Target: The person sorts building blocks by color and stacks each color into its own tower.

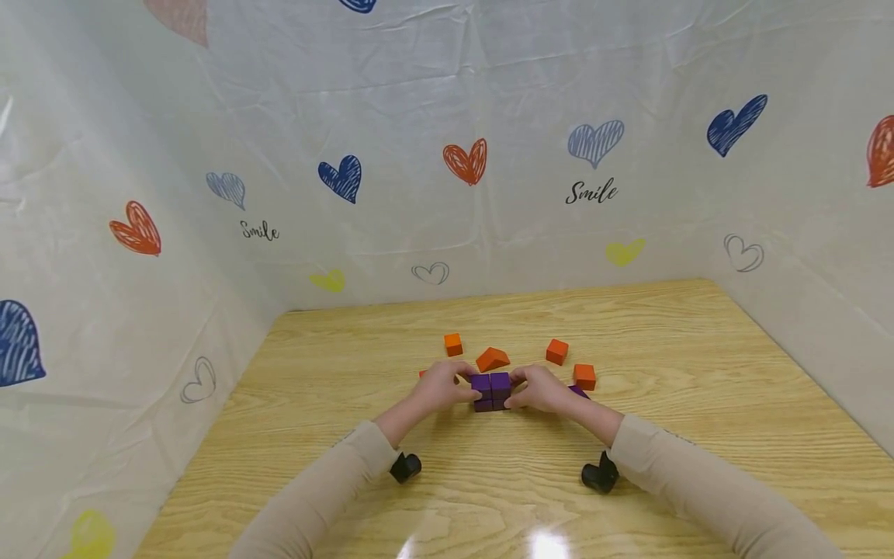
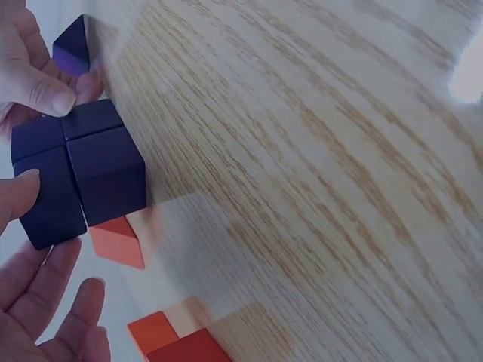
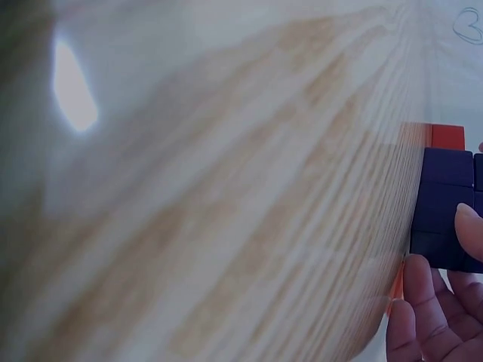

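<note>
Four-square in front of me, a group of purple cubes (image 1: 500, 382) stands two wide and two high, with narrow seams between them. My left hand (image 1: 443, 386) pinches an upper cube on the left side, its thumb on the near face and a finger (image 2: 56, 283) at the opposite side. From the right, my right hand (image 1: 541, 390) grips the group between thumb and fingers, the thumb (image 3: 472, 226) on the near side. A purple triangular block (image 1: 578, 391) lies just beyond the right hand, partly hidden by it.
Behind the purple cubes lies an orange triangular block (image 1: 493, 359). Orange cubes sit at the back left (image 1: 453, 345) and to the right (image 1: 584, 377). A red-orange piece (image 1: 422, 373) peeks out behind the left hand. A white heart-print curtain (image 1: 391, 233) surrounds the wooden table (image 1: 503, 497).
</note>
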Demonstrator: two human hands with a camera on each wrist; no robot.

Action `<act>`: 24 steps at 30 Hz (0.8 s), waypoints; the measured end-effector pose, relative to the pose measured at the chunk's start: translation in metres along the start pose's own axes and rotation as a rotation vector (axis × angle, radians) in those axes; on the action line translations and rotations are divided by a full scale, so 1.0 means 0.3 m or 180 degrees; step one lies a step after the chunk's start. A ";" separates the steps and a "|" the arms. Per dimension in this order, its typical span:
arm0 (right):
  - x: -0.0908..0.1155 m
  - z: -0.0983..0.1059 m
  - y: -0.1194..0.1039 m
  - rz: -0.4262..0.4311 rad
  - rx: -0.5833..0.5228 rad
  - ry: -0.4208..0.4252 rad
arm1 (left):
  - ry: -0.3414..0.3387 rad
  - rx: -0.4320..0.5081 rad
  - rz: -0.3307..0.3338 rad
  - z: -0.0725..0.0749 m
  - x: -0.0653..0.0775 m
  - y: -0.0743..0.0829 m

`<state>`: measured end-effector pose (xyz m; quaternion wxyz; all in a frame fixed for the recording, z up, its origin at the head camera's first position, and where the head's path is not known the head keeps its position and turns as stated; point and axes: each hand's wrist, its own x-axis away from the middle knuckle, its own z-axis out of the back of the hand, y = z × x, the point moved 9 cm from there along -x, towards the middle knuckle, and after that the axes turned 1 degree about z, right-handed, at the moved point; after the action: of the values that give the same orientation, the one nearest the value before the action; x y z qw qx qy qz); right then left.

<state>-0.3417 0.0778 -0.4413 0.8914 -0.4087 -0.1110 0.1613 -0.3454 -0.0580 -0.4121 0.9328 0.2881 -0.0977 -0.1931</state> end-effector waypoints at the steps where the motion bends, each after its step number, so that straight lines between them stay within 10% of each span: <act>1: 0.001 -0.001 0.001 0.0003 0.0002 -0.0005 | 0.0002 0.0004 0.0005 -0.002 0.000 -0.001; 24: 0.006 -0.011 0.007 0.0101 -0.0196 -0.0015 | -0.0016 0.0225 0.0080 -0.055 0.015 -0.053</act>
<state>-0.3394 0.0774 -0.4449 0.8754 -0.4374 -0.1115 0.1729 -0.3414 -0.0637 -0.4346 0.9242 0.3191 -0.1104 -0.1785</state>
